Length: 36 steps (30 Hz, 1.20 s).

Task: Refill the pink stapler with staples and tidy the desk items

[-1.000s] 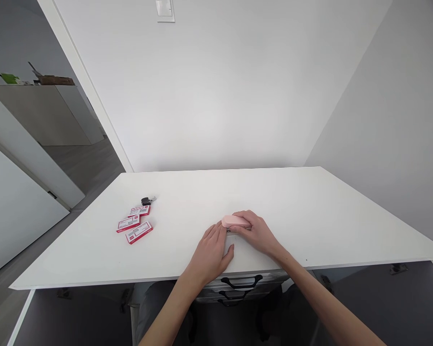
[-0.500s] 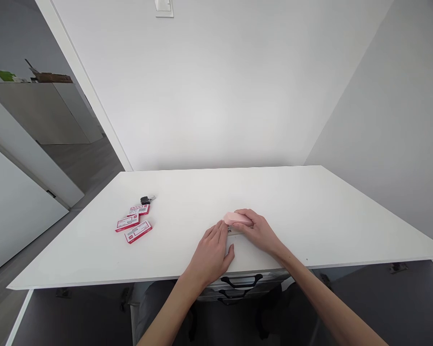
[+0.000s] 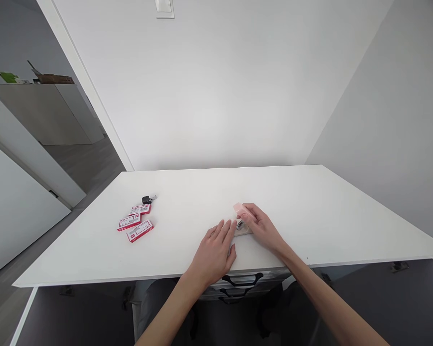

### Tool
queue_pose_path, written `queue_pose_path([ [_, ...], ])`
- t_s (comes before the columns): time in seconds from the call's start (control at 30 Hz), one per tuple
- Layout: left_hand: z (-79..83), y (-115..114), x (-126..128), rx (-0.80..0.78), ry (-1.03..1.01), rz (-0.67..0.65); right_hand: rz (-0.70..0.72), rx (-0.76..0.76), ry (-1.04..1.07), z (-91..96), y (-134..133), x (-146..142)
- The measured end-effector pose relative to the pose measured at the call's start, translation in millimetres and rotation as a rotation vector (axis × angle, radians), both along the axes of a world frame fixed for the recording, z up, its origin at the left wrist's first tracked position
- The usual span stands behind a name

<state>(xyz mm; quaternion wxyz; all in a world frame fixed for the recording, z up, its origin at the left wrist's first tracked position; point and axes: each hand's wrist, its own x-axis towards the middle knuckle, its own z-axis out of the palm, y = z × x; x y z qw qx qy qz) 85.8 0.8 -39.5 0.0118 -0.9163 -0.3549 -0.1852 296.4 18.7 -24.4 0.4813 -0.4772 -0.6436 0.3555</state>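
My left hand point(image 3: 214, 252) lies palm down on the white tabletop with its fingers stretched out. Their tips reach the left end of a small flat pale piece point(image 3: 242, 232) that carries a dark and silvery detail; its kind is unclear. My right hand point(image 3: 263, 228) grips a pink block point(image 3: 239, 208) between thumb and fingers. The block is tilted just above the pale piece, and the fingers hide part of it. Whether the two touch I cannot tell.
On the left of the tabletop point(image 3: 187, 192) lie three red-and-white small boxes point(image 3: 140, 230) and a black item with a metal end point(image 3: 146, 199). A wall point(image 3: 216, 96) rises behind. Black-handled drawers point(image 3: 242, 279) sit below the front edge.
The pink block has tilted up and moved slightly right with my right hand, baring more of the pale piece. My left hand has shifted slightly right, its fingers spread a little more.
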Motion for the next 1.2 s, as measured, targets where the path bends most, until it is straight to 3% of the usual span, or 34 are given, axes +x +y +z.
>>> queue_pose_path([
  [0.23,-2.0,1,0,0.015,-0.006,0.009,-0.026,0.036,0.11,-3.7,1,0],
  [0.83,-4.1,0,-2,-0.002,-0.057,0.002,-0.375,0.057,0.293,-5.3,-8,-5],
  [1.2,1.4,-2,-3,-0.036,-0.09,0.007,-0.41,0.076,0.336,-2.6,-10,-4],
])
